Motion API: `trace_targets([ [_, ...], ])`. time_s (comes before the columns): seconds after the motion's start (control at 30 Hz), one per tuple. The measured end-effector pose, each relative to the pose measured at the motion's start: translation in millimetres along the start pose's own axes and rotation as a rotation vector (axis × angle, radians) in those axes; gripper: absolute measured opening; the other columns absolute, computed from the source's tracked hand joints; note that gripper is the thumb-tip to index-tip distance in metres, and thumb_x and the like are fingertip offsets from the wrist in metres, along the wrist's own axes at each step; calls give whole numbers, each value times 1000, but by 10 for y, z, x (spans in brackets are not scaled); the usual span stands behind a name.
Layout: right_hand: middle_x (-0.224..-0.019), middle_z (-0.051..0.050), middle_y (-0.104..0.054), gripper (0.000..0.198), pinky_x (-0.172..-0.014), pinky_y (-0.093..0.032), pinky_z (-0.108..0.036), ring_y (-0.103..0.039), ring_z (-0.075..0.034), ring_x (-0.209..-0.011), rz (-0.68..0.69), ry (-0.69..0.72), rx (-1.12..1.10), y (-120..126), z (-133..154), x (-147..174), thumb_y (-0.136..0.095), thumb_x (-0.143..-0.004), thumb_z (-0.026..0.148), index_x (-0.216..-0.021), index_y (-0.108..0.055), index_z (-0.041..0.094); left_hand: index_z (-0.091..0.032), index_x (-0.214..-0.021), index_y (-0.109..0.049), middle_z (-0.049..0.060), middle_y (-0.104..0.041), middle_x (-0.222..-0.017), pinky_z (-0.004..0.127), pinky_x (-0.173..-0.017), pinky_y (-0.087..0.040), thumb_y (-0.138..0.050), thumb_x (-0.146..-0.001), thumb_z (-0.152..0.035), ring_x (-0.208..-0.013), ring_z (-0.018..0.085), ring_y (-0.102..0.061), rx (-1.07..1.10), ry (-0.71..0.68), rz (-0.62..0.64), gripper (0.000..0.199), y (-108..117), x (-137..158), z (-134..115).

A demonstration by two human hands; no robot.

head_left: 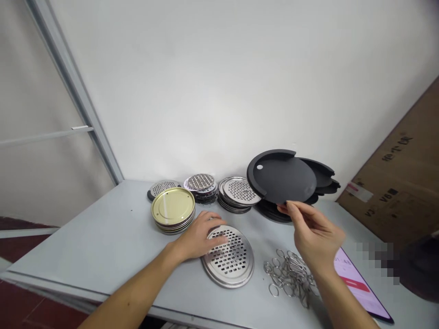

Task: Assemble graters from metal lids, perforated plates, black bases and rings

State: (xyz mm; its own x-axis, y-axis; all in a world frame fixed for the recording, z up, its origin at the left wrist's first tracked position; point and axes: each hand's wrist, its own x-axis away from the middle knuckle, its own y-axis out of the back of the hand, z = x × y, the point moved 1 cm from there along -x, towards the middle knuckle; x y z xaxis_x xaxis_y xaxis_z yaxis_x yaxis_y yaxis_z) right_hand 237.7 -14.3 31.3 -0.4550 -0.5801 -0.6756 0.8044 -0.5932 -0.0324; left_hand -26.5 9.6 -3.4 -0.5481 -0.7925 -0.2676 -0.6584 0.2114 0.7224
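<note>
My left hand lies over the upper left edge of a round, slotted metal plate on the table. Its fingers are apart, with the thumb across the slots. Another metal rim shows beneath that plate. My right hand pinches the near edge of a round black plastic tray, which is tilted toward me. This tray has a raised rim with gaps in it and a small pale round spot. Behind it, more black trays are stacked, partly hidden. Below my right hand lies a pile of metal wire rings and clips.
On the left stands a stack of gold-coloured round lids. Stacks of perforated discs and slotted plates line the wall. A lit phone or tablet lies by my right forearm. A cardboard box borders the table's right side.
</note>
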Motion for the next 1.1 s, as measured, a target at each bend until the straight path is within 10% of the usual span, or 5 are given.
trace_targets([
  [0.53,-75,-1,-74,11,-60,-55,-23,-69,-15,-63,501,68,-102,-161,124,482,-65,-84,15,-90,-71,22,-16,-123,-59,11,-69,-98,29,-61,-49,-33,-93,-61,-82,22,-64,1083,156,-313,60,64,-108,41],
  [0.87,-72,-1,-73,11,-64,-55,-26,-69,-16,-64,731,7,-227,-203,123,553,-61,-86,14,-88,-69,22,-21,-127,-58,7,-65,-121,32,-93,-43,-64,-84,-39,-110,24,-57,1047,230,-413,47,81,-84,-32],
  [1.1,-61,2,-65,17,-47,-45,-23,-58,-13,-47,440,-274,-116,-208,-4,373,-56,-90,35,-98,-61,21,-19,-124,-61,8,-65,-121,35,-97,-42,-65,-81,-33,-113,26,-56,1041,274,-326,45,91,-83,-52],
])
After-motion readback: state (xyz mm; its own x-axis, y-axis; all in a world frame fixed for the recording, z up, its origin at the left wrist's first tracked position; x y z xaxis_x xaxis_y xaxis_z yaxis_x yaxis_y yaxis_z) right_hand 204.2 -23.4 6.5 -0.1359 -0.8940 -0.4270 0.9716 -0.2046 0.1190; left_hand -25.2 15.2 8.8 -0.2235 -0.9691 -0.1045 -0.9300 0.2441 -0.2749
